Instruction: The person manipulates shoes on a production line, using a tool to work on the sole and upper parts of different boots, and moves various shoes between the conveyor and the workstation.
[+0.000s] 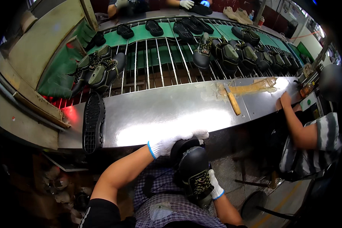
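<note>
Black lace-up shoe, smooth rounded toe [195, 161], between two white-gloved hands, below the near edge of a brushed-steel bench [171, 110].
Left hand [173, 143], white knit glove with blue cuff, clamped on a dark curved piece [179, 149] at the toe; right hand [216, 184], matching glove, closed against the shoe's side, fingers partly hidden; laces, black flecked yellow. On the bench: one black treaded sole [92, 123], lengthwise at left; one knife [233, 100], yellowish handle, beside brown tape [250, 89]. Beyond: bare metal rods [159, 62] bearing more black shoes [226, 55].
</note>
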Tool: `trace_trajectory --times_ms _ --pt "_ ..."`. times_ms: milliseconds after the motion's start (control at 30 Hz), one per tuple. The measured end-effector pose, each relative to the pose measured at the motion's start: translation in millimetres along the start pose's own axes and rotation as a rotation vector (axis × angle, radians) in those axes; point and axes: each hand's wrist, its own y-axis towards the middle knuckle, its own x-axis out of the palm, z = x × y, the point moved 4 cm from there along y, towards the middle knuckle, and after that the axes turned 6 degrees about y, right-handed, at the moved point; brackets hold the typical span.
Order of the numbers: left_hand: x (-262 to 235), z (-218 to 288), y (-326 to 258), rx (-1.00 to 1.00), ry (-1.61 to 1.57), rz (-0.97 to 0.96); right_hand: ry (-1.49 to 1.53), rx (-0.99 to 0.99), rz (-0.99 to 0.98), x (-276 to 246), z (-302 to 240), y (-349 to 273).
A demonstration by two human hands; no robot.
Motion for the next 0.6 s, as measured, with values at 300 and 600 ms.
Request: trace_trajectory --times_ms 300,600 --pt "3.1 4.4 -3.0 -0.022 0.008 -0.017 -0.009 0.031 0.070 0.4 1.9 5.1" --pt "9.0 11.4 -4.7 -0.023 0.082 -0.061 0.021 0.017 0.118 0.0 5.0 9.5"
